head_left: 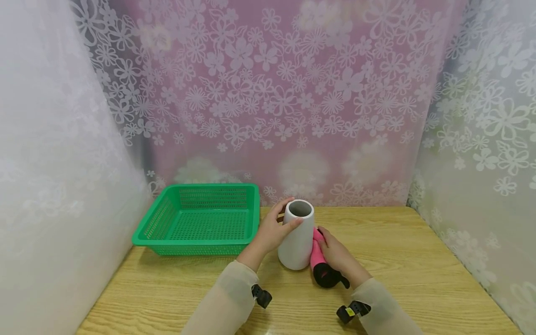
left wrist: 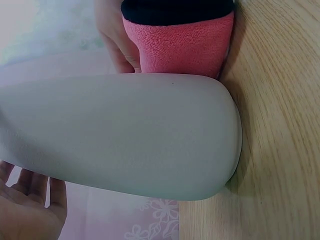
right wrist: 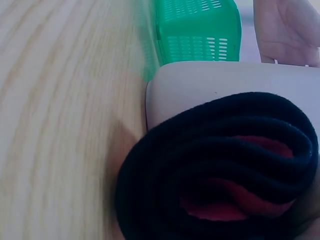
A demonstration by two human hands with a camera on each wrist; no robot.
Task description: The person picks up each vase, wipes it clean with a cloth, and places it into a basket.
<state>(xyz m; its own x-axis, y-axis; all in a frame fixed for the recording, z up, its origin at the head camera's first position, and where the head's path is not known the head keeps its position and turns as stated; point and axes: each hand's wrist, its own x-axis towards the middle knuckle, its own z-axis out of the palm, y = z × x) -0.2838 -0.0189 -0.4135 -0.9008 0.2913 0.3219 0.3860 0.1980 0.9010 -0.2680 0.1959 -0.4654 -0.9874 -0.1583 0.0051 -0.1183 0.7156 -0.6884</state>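
A tall white vase (head_left: 295,244) with a round open mouth stands upright on the wooden table. My left hand (head_left: 272,230) holds it near the top, the thumb on the near side and the fingers round the far left side. Against the vase's right side is a rolled pink, fuzzy cloth (head_left: 317,253) with a black band at its near end. My right hand (head_left: 335,251) grips this roll from the right. The right wrist view looks into the roll's end, where black layers (right wrist: 215,130) curl round pink ones. The vase hides part of the cloth in the left wrist view.
A green perforated plastic basket (head_left: 197,244) sits at the back left of the table (head_left: 377,242). Behind and at both sides hang flower-patterned curtains (head_left: 276,93). Each sleeve carries a small black wrist device (head_left: 261,296).
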